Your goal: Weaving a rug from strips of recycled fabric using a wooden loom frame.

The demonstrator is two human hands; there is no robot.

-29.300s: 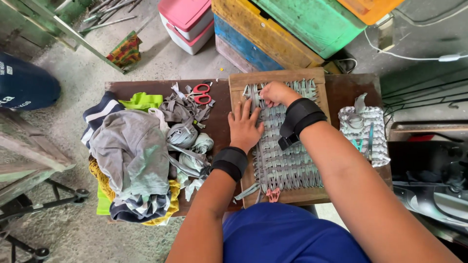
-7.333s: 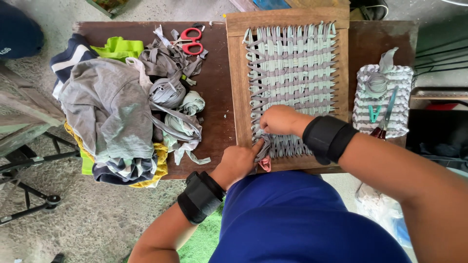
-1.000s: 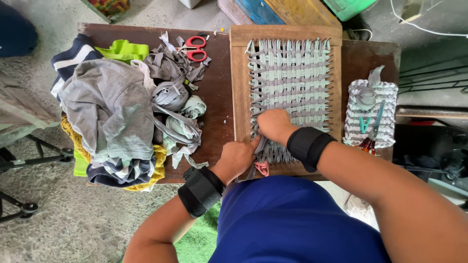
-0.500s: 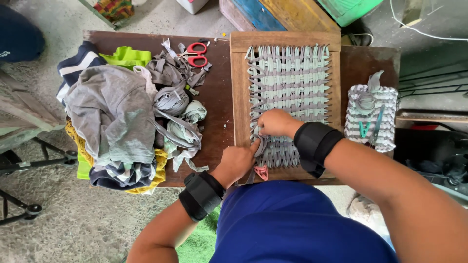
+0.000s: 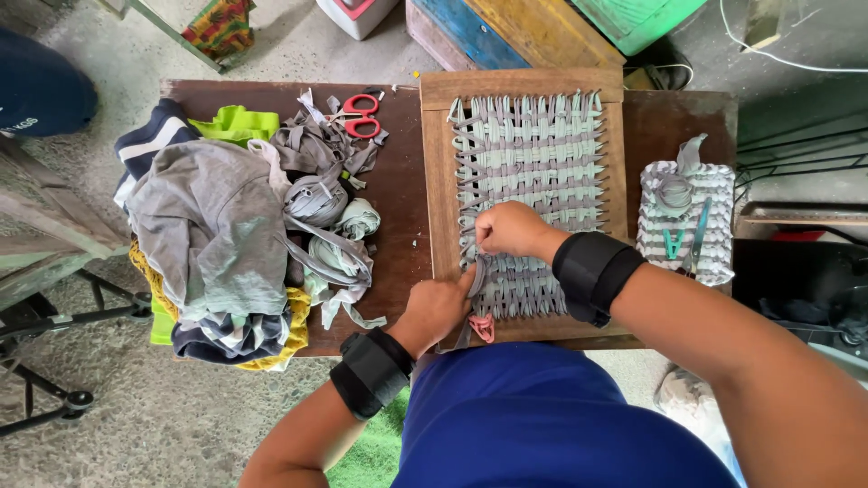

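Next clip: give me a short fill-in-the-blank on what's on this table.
1. The scissors beside the fabric pile have ____ handles.
2. The woven strips sit in a ____ frame.
3. Both hands, left hand and right hand, work at the frame's ____ edge.

Missing: red; wooden; near

Blue shirt, black wrist wraps (image 5: 372,372) on both arms.

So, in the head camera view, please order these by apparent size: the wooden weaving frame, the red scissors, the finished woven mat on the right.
1. wooden weaving frame, clearly largest.
2. finished woven mat.
3. red scissors, smallest.
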